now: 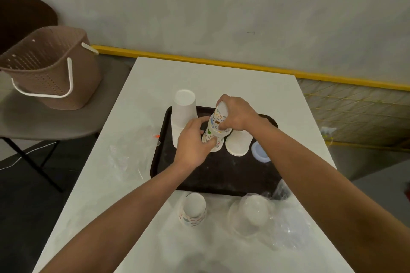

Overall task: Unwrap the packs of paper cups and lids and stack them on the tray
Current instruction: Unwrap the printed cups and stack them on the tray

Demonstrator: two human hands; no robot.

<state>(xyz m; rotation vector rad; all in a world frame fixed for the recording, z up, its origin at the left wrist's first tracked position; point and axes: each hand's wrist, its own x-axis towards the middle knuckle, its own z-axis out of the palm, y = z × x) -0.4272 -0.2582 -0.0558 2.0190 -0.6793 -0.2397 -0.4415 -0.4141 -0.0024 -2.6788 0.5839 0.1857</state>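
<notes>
One basket sits on a chair at far left, well apart from the white surface. On the surface, just left of the tray, lies one crumpled clear wrapper.

The black tray carries three cup stacks, all upside down. At its back left corner stands a tall white stack, upright. Next comes the left grip, fingers curled round the lower part of the one printed stack (it tilts, top leaning right), whose bottom rim is down at the tray. The right grip curls over the top end of the same stack, so both have hold of it. Just right of that, partly under the right wrist, is a short white stack, and beside it one pale blue lid near the tray's right edge.

On the surface in front of the tray stand two more items: a short printed cup stack, inverted, and to its right a pack of clear lids amid loose plastic (how many lids, I cannot tell).
</notes>
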